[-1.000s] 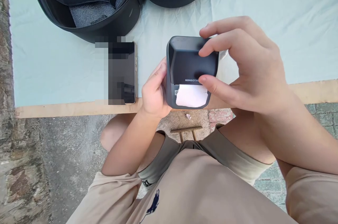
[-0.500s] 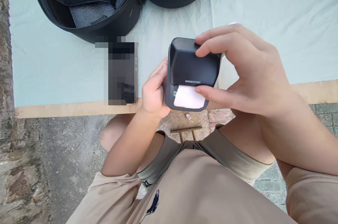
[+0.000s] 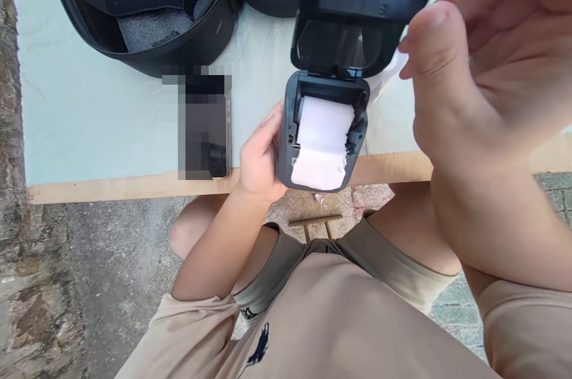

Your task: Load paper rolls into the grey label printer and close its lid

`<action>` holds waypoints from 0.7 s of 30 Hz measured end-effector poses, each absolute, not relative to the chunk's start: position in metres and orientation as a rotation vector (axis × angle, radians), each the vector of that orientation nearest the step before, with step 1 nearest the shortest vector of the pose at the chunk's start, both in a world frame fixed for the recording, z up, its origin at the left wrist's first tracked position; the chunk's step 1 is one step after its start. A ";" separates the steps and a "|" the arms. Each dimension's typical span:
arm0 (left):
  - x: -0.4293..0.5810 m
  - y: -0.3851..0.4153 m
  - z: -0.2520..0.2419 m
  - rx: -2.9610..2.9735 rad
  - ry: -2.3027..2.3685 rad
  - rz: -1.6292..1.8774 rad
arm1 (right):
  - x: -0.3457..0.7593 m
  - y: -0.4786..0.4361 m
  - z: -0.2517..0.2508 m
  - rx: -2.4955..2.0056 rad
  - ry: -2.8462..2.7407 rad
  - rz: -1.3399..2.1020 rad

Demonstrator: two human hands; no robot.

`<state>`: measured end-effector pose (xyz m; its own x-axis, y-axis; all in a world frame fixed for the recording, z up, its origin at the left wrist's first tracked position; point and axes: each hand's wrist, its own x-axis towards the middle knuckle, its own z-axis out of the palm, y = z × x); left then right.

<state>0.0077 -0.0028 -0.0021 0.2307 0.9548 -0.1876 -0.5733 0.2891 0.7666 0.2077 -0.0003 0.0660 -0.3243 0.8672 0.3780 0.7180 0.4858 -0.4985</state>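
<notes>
A black label printer (image 3: 286,152) is held over the table's front edge, its side in the grip of my left hand (image 3: 263,158). Its lid (image 3: 339,15) stands raised on the hinge, the inner face with a roller towards me. A white paper roll (image 3: 325,123) lies in the bay, and its ragged loose end hangs over the printer's front. My right hand (image 3: 473,69) is at the lid's right edge, thumb and fingers bent against it. Some fingers are partly hidden behind the thumb.
An unzipped black case (image 3: 179,51) with grey foam lies at the back left. A dark phone (image 3: 218,123), partly pixelated, rests left of my left hand. Something white and translucent (image 3: 386,78) lies behind the printer. The table has a pale cloth (image 3: 89,117) and wooden front edge (image 3: 111,188).
The printer's lid has swung up and back, exposing the paper roll inside. My right hand has risen and moved right with it. My left hand keeps its hold on the printer.
</notes>
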 end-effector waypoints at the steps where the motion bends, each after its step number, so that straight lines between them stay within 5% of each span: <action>1: 0.007 -0.003 -0.002 0.606 0.719 1.154 | 0.205 0.002 0.067 -1.309 -2.118 0.282; 15: 0.003 -0.007 0.001 0.651 0.658 0.972 | 0.174 0.007 0.074 -1.827 -2.518 0.253; 21: 0.005 -0.007 0.001 0.606 0.638 1.034 | 0.185 0.002 0.083 -1.519 -2.258 0.533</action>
<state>0.0046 -0.0067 0.0005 0.3685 0.9098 -0.1910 -0.5789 0.3853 0.7186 0.1848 0.0024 0.0832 -0.3529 0.9313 0.0903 0.7926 0.3489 -0.5000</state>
